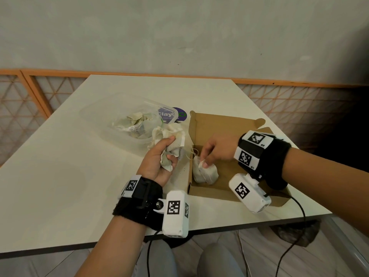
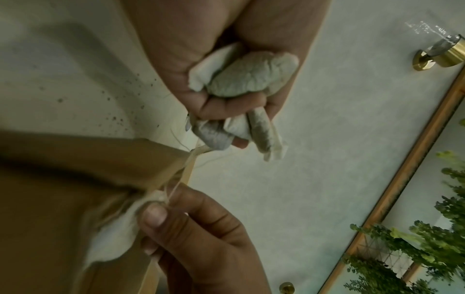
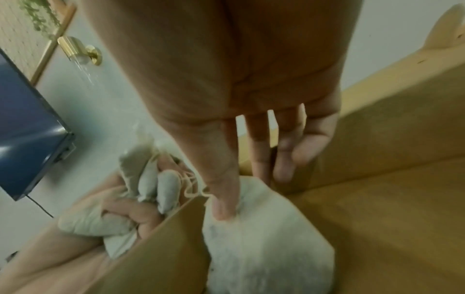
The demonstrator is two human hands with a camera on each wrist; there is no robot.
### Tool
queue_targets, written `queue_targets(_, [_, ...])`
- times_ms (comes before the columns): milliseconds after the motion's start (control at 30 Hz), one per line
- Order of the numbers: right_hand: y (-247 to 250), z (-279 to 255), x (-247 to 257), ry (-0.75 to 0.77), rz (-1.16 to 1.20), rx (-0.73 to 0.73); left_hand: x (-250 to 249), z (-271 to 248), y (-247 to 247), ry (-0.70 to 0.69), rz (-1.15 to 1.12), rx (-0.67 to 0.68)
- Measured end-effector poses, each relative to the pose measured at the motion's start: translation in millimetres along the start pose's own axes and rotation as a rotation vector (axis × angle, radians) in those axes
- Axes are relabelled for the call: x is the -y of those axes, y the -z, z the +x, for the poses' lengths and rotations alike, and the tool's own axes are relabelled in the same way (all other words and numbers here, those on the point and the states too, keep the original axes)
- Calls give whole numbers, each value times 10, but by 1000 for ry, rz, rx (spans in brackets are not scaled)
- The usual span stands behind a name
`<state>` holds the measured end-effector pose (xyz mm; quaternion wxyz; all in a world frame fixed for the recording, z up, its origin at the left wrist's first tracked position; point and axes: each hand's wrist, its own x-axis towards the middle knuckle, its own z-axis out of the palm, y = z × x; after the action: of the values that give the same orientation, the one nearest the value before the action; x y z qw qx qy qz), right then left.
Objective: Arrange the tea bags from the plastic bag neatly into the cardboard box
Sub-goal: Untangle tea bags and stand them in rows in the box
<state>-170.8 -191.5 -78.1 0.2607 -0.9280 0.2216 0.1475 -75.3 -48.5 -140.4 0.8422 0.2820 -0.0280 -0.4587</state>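
Your left hand (image 1: 159, 162) clenches a bunch of crumpled white paper tea bags (image 1: 171, 140); your right hand (image 1: 215, 150) pinches another pale tea bag (image 1: 205, 172) in the open brown cardboard box's (image 1: 225, 124) near-left corner.

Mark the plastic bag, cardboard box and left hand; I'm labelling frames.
plastic bag (image 1: 127, 124), head view, its clear middle.
cardboard box (image 1: 235, 126), head view, inside of raised lid.
left hand (image 1: 157, 158), head view, back of palm.

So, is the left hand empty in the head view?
No, the left hand grips a bunch of tea bags beside the cardboard box.
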Motion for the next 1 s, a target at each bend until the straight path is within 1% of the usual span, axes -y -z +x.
queue_targets(133, [-55,50,29,34,-74,24,7,9,9,-1,11,13])
queue_targets(233, [-88,36,63,66,-26,0,11,2,2,14,0,8])
queue_targets(433, [7,-40,32,86,92,-129,16,-10,-3,37,19,5])
queue_targets(600, [96,-169,-45,138,268,-305,24,-32,-20,15,21,-19])
queue_targets(700, [153,-239,-90,136,404,-356,21,-30,-19,18,29,-24])
queue_targets(767, [200,-277,-121,164,454,-403,22,-36,-13,16,32,-20])
queue_targets(833, [234,-308,-164,209,570,-446,25,-41,-16,21,27,-3])
queue_targets(867, [239,-321,-185,225,635,-445,29,-44,-12,27,30,15])
queue_targets(933, [231,-323,-231,241,709,-415,44,-51,-8,45,63,91])
queue_targets(1000, [216,-308,-264,267,740,-380,52,-61,-6,65,114,198])
